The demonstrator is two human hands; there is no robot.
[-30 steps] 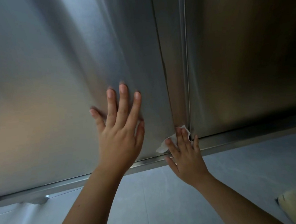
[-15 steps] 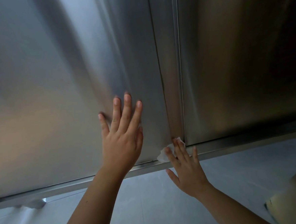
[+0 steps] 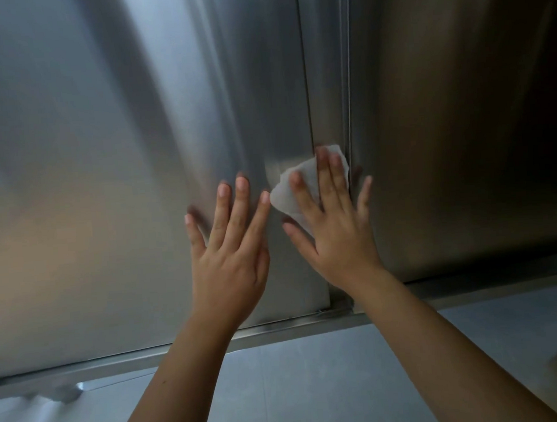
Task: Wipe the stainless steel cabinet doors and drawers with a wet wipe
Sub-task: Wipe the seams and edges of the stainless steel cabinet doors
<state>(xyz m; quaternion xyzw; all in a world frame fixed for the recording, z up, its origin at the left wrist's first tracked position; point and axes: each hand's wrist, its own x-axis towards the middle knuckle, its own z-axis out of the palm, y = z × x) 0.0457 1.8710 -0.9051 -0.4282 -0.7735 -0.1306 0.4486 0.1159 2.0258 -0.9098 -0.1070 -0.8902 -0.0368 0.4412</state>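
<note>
A: Up from the bottom corner, the right hand has slid the crumpled white wet wipe higher.
B: Grip?
A: Straight fingers press it flat on the right edge of the brushed stainless steel cabinet door; the left hand, spread open, braces that door.
B: Next?
A: Mid-wipe; likely continue upward, pressure even.

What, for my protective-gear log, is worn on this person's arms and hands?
Nothing shows: the left hand and right hand are bare, without gloves, rings or a watch. The left forearm and right forearm are uncovered to the picture's edge; no sleeve is in view.
</note>
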